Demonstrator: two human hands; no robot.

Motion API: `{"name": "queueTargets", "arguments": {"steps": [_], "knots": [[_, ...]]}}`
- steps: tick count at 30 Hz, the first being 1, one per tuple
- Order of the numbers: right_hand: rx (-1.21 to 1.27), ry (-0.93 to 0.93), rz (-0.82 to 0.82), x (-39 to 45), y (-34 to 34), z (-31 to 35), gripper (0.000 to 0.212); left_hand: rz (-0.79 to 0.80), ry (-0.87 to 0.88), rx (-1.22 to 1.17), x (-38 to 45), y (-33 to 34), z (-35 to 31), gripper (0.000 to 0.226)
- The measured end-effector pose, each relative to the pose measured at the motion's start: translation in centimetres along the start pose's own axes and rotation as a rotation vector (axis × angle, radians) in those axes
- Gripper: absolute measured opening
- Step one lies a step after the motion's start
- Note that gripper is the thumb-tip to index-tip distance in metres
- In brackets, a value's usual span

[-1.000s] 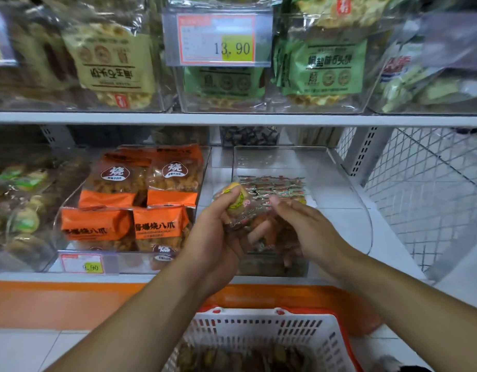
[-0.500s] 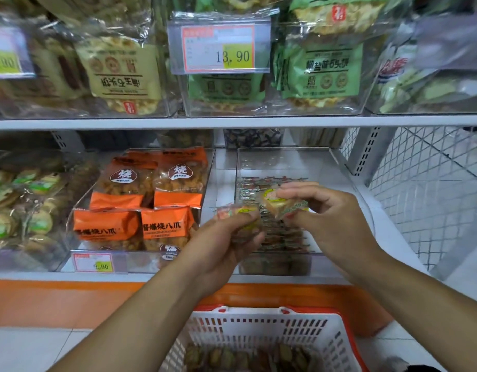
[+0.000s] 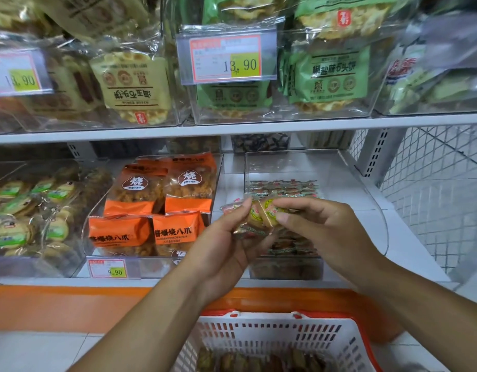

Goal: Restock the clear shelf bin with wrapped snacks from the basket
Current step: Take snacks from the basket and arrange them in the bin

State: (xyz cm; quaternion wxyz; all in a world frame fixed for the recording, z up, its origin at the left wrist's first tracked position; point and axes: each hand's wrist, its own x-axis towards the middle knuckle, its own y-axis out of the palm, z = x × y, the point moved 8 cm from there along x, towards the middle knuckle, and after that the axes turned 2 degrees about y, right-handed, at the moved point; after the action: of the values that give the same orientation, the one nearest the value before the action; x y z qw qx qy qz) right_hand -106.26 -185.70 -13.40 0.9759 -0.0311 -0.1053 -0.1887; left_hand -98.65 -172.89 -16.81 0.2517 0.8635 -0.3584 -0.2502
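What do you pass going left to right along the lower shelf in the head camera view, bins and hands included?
Bin of green-labelled round snacks → bin of orange snack bags → left hand → wrapped snacks pinched between both hands → right hand → curved side wall of the clear shelf bin → white wire mesh panel.

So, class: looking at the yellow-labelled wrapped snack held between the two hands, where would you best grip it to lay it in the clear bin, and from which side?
Pinch the wrapped snack by its flat right end, from the right hand's side. The left hand covers the other end, and the clear bin opens from above.
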Motion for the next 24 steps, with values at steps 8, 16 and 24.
{"name": "queueTargets", "arguments": {"steps": [8,16,24], "knots": [[0.018,0.046,0.09,0.8,-1.2,0.6,0.052,-0.093,-0.049,0.145,-0.3,-0.6,0.6,0.029],[-0.186,0.129,0.307,-0.1,-0.4,0.2,0.046,-0.007,-0.069,0.364,-0.3,-0.2,1.2,0.054],[0.071,0.279,0.225,0.0,-0.9,-1.0,0.051,0.103,0.071,0.212,0.3,0.4,0.4,0.056]]}}
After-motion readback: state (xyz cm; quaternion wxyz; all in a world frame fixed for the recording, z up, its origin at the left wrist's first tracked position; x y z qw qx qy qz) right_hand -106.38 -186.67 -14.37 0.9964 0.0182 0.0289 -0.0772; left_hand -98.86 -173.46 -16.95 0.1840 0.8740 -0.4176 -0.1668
